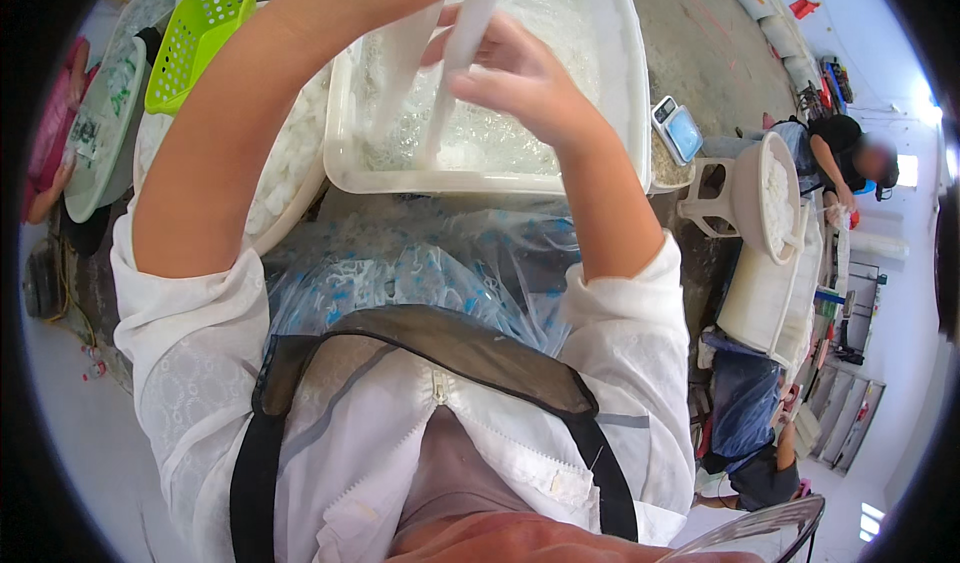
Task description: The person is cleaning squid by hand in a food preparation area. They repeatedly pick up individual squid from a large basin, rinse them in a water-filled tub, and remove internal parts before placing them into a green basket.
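Observation:
My left forearm [300, 30] reaches over a white plastic tub [480, 182] of bubbly water; its hand is cut off by the top edge. My right hand [517, 68] is above the water, blurred, thumb and fingers apart around a long, wet, whitish strip [472, 27]. The strip hangs from the top edge past my fingers towards the water. Whether my fingers press on it is unclear. Another pale, blurred length [397, 75] hangs to its left. A small white clump [459, 156] shows in the water near the tub's front wall.
Left of the tub, a round basin holds white, lumpy material [281, 177]; a green perforated basket [199, 45] rests above it. A small digital scale [679, 129] is at right, near a stool [705, 195] and a basin [750, 195]. Other people work at both sides.

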A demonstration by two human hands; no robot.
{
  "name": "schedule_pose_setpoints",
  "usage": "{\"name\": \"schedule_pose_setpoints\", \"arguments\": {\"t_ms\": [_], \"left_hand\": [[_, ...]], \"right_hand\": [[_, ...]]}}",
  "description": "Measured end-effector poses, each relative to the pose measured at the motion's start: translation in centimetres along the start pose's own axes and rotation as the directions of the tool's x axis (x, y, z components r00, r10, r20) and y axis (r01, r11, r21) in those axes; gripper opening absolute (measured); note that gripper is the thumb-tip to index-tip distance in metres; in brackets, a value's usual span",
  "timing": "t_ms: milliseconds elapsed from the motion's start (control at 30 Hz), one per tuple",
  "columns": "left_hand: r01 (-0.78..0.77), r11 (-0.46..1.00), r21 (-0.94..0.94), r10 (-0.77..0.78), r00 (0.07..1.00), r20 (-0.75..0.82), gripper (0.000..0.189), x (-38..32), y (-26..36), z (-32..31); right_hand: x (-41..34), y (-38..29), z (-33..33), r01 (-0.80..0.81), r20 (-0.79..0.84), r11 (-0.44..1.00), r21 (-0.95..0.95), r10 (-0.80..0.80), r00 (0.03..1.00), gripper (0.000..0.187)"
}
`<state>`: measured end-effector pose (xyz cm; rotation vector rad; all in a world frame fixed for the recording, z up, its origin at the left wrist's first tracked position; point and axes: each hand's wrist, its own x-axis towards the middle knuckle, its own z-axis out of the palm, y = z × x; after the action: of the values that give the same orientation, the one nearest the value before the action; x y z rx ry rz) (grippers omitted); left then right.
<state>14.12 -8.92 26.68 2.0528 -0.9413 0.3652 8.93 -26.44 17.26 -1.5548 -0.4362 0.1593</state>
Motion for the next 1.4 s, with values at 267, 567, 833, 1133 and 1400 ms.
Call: {"name": "schedule_pose_setpoints", "arguments": {"t_ms": [267, 567, 833, 1133, 1400], "left_hand": [[0.255, 0.965, 0.062, -0.255, 0.967, -0.017, 0.054, -6.1, -12.7, 3.9], [0.537, 0.775, -0.335, -0.509, 0.843, 0.174, 0.044, -23.0, -10.0, 4.3], [0.672, 0.104, -0.733, -0.694, 0.577, 0.431, 0.043, -31.4, -7.8, 4.0], [0.723, 0.118, -0.680, -0.505, 0.634, 0.586, 0.035, -28.3, -6.7, 4.4], [0.447, -0.426, -0.786, -0.416, 0.674, 0.610, 0.037, -22.4, -4.5, 6.8]], "right_hand": [[4.1, -0.3, -1.2, -0.231, -0.307, 0.793, -0.564, 0.058, 0.950, 0.032], [-7.7, 8.9, 11.1, -0.310, -0.225, 0.379, -0.872, 0.252, 0.941, 0.032], [-15.3, 14.3, 10.6, -0.484, -0.398, 0.875, -0.011, 0.440, 0.805, 0.040], [-11.6, 5.5, 8.8, -0.184, -0.264, 0.479, -0.859, -0.104, 0.959, 0.019], [-9.7, 1.8, 11.0, -0.160, -0.115, 0.698, -0.698, 0.112, 0.987, 0.013]]}}
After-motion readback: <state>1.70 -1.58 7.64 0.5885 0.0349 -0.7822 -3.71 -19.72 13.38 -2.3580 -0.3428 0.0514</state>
